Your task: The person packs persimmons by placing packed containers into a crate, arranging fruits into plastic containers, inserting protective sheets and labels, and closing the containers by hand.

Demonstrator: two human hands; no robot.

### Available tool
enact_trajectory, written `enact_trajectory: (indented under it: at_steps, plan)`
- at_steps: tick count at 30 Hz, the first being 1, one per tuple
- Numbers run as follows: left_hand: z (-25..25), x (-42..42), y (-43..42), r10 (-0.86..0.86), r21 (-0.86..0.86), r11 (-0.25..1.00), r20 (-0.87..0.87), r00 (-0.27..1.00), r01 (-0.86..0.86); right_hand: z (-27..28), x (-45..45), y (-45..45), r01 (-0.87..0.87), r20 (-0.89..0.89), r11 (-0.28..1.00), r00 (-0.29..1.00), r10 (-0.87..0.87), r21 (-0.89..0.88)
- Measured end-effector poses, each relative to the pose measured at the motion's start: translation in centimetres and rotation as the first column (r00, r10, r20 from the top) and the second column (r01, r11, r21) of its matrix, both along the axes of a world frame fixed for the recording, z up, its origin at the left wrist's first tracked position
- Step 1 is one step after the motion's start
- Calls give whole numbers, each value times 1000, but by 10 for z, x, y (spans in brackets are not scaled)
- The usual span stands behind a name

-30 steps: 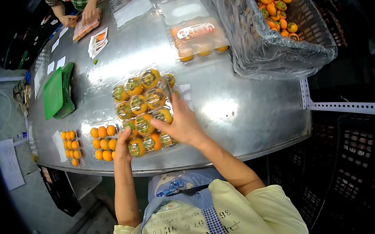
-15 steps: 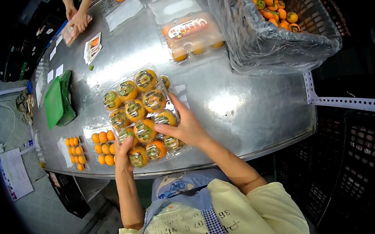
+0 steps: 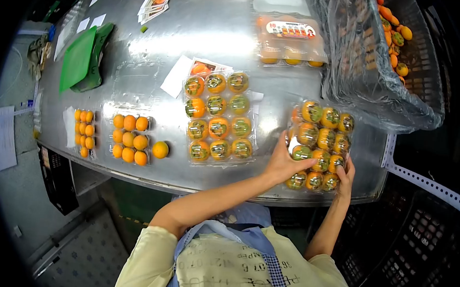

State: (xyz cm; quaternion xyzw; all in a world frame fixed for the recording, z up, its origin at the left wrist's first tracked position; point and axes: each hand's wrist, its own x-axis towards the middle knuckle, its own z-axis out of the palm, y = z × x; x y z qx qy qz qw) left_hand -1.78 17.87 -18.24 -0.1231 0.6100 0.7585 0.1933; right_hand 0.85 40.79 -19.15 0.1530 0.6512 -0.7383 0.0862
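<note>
Moved R vs earlier: L grip (image 3: 288,160) & R grip (image 3: 345,180), both clamped on clear persimmon pack (image 3: 322,144), desk's (image 3: 280,94) R end.

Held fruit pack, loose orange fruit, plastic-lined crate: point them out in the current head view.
Held fruit pack (image 3: 323,140), head view: middle of its upper face.
Loose orange fruit (image 3: 160,149), head view: middle of its visible skin.
Plastic-lined crate (image 3: 426,54), head view: inner mesh wall.

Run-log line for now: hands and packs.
left hand: grips held pack, left side | right hand: grips its right side | middle pack: on table, left of held pack | lined crate: beyond held pack
</note>
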Motion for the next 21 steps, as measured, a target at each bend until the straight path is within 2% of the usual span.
enact_trajectory:
  at_steps: [2, 5, 6, 8, 9, 11, 13, 14, 17, 20, 21]
  plan:
    - [-42, -1, 12, -146, -167, 974, 66, 987, 155, -18, 7, 6, 38, 39, 999, 998, -39, 26]
    - [-53, 5, 13, -251, -491, 842, 8, 968, 222, -22, 12, 7, 32, 77, 999, 996, -34, 33]
    - [-38, 5, 5, -322, -560, 783, 12, 947, 273, -21, 10, 6, 11, 81, 997, 997, -17, 72]
    - [-18, 3, -6, -351, -604, 745, 5, 936, 283, -6, 4, 1, -42, 120, 983, 992, 21, 177]
    - [-20, 3, -9, -352, -563, 775, -9, 936, 286, 5, -1, -5, -86, 160, 968, 986, 49, 235]
    - [-24, 4, -15, -334, -485, 829, -28, 942, 279, 6, -1, -2, -27, 159, 945, 987, -26, 325]
    - [-16, 1, -19, -385, -455, 824, -10, 923, 339, 16, -1, 0, 9, 133, 894, 988, -77, 448]
    - [-12, 0, -19, -407, -442, 820, -3, 913, 364, 14, -1, 3, 24, 78, 902, 995, -64, 431]
    - [-11, 3, -18, -409, -469, 811, -28, 912, 350, 38, -5, -16, -7, 57, 750, 998, -40, 661]
    - [-2, 6, -22, -366, -499, 822, -90, 926, 276, 59, -11, -45, 139, -168, 434, 985, 30, 890]
    - [5, 9, -25, -353, -496, 837, -165, 921, 232, 66, -12, -56, 211, -247, 315, 966, 79, 925]
